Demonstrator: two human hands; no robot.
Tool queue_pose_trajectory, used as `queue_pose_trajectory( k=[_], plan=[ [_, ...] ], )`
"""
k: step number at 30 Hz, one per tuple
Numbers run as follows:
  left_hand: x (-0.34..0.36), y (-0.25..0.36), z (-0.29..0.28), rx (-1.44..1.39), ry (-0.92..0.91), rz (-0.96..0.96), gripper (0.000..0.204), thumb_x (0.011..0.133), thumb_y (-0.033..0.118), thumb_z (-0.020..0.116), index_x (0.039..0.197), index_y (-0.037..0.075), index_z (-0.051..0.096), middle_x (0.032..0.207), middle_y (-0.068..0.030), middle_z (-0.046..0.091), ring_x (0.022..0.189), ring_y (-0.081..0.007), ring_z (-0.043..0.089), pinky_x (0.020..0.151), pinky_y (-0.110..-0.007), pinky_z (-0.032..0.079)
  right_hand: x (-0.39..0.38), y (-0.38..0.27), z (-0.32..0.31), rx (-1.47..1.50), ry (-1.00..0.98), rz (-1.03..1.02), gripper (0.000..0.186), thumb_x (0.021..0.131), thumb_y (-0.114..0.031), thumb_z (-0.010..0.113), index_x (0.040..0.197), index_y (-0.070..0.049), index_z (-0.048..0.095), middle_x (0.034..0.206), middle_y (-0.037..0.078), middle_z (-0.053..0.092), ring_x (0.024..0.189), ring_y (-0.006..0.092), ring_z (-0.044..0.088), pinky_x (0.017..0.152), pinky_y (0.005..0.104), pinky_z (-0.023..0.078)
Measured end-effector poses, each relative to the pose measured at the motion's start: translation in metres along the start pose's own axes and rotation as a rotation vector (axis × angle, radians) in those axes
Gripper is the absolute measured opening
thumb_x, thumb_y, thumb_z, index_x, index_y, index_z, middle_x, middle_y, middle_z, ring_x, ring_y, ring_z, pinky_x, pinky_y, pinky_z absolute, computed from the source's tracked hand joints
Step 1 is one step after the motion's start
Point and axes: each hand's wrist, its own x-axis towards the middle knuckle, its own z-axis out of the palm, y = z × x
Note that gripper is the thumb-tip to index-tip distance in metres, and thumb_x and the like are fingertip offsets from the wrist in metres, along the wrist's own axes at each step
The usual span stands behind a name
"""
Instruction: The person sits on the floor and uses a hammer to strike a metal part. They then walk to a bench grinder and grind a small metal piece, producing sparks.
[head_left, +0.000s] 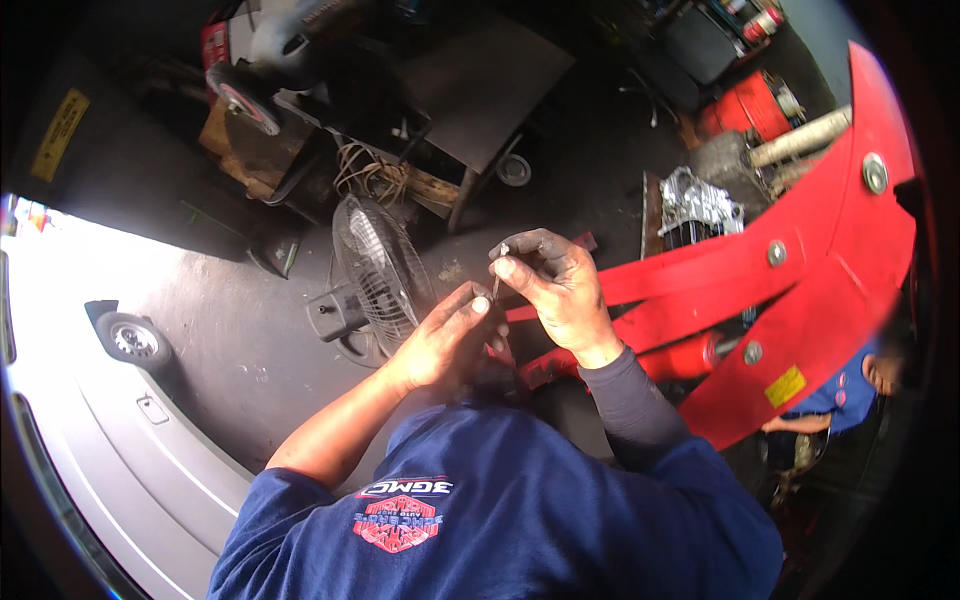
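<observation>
Both my hands are raised in front of my chest, fingertips dark with grime. Between them runs a small thin metal piece (pixel 496 286), too small to name more exactly. My right hand (pixel 565 295) pinches its upper part between thumb and curled forefinger, where a bright bit shows at the fingertips. Lower and to the left, my left hand (pixel 450 338) is closed, thumb pressed to the fingers at the piece's lower end. A dark sleeve covers my right forearm; the left one is bare.
A red engine hoist (pixel 720 260) spreads across the right. Just left of my hands stands a black fan (pixel 375 270). A silver car (pixel 130 440) is at the left, a metal table (pixel 485 85) beyond. Another person (pixel 845 395) is at the far right.
</observation>
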Motion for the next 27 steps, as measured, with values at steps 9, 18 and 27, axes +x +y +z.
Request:
queue_pose_trajectory(
  k=[9,18,27],
  plan=[
    [-0.032,0.026,-0.022,0.157,0.476,0.15,0.053,0.114,0.052,0.049,0.128,0.003,0.065,0.101,-0.0027,0.07,0.088,-0.0093,0.059,0.079,-0.026,0.046,0.068,-0.036,0.051,0.048,-0.362,-0.049,0.013,0.095,-0.006,0.083,0.106,-0.003,0.076,0.101,0.002,0.076,0.095,0.0091,0.069,0.089,0.026,0.057],
    [-0.055,0.034,-0.023,-0.243,0.738,0.229,0.059,0.111,0.059,0.051,0.122,0.002,0.063,0.087,-0.0088,0.065,0.07,-0.0199,0.06,0.067,-0.033,0.049,0.135,-0.028,0.115,0.084,-0.714,0.043,0.01,0.097,-0.012,0.083,0.102,-0.006,0.077,0.096,-0.001,0.075,0.092,0.0071,0.067,0.085,0.0265,0.056],
    [0.035,0.051,-0.019,-0.264,0.941,0.368,0.055,0.115,0.053,0.04,0.11,0.003,0.063,0.081,-0.0069,0.064,0.069,-0.0166,0.062,0.067,-0.032,0.051,0.22,0.013,0.096,0.174,-1.045,0.312,0.035,0.113,-0.039,0.059,0.109,-0.007,0.073,0.096,0.001,0.074,0.094,0.0098,0.069,0.09,0.0279,0.055]
  ],
)
